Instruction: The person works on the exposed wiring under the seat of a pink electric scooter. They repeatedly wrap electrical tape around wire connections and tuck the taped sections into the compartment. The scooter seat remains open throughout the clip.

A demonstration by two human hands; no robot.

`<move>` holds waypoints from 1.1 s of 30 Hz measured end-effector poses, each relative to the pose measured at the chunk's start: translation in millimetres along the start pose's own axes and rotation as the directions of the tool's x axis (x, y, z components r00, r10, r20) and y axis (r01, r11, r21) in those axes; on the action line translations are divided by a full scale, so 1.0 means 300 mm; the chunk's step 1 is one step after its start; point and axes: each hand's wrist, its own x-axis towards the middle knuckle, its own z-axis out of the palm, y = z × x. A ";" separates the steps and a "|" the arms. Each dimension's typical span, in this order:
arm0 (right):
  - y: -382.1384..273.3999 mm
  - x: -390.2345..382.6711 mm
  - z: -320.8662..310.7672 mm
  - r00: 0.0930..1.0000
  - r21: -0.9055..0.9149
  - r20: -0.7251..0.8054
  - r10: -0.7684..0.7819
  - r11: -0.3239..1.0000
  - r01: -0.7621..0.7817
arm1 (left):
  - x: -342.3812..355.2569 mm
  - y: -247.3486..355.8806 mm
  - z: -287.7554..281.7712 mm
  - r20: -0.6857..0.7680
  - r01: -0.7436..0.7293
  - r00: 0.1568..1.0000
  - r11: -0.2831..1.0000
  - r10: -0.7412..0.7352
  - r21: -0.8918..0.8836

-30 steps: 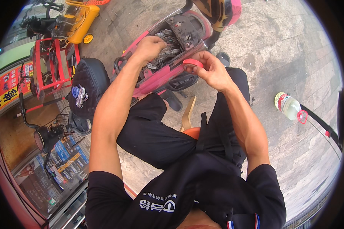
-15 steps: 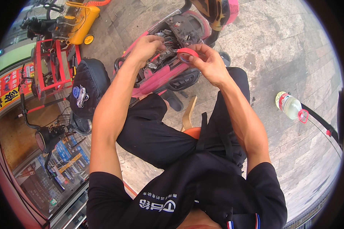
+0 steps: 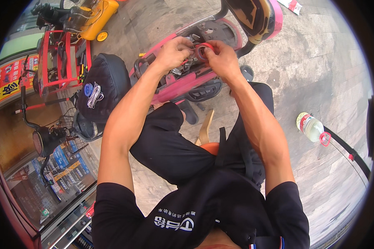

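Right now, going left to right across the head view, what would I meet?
Round black headlight, black padded seat, your left hand, red tape roll, your right hand, then the clear plastic bottle.

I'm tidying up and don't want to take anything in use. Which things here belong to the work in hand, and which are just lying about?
In use:
red tape roll, in the right hand
wiring, by the left hand
opened pink vehicle body around the wiring

Apparently just lying about:
clear bottle with a red handle
yellow wheeled tank
red-and-white scrap
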 end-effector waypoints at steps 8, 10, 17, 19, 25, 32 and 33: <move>-0.043 0.003 -0.012 0.999 -0.291 0.008 -0.051 0.955 0.051 | -0.004 -0.015 -0.006 0.003 -0.059 0.998 0.993 0.059 0.099; -0.044 0.005 -0.009 0.999 -0.310 0.006 -0.038 0.950 0.038 | -0.008 -0.012 -0.005 -0.001 -0.075 0.997 0.993 0.075 0.093; -0.090 0.023 -0.022 0.984 -0.416 0.098 -0.151 0.892 0.179 | -0.016 0.033 -0.003 0.046 -0.086 0.996 0.952 0.076 0.293; -0.106 0.025 -0.027 0.972 -0.438 0.121 -0.202 0.867 0.235 | -0.023 0.045 0.002 0.034 -0.077 0.997 0.947 0.070 0.313; -0.125 0.052 -0.026 0.957 -0.512 0.187 -0.222 0.810 0.288 | -0.023 0.063 0.004 0.048 -0.055 0.998 0.943 0.042 0.327; -0.141 0.110 -0.013 0.927 -0.592 0.300 -0.225 0.718 0.365 | -0.019 0.056 -0.001 0.042 -0.059 0.998 0.924 0.047 0.378; -0.144 0.116 -0.015 0.922 -0.600 0.323 -0.214 0.707 0.375 | -0.018 0.055 -0.002 0.040 -0.062 0.998 0.922 0.051 0.383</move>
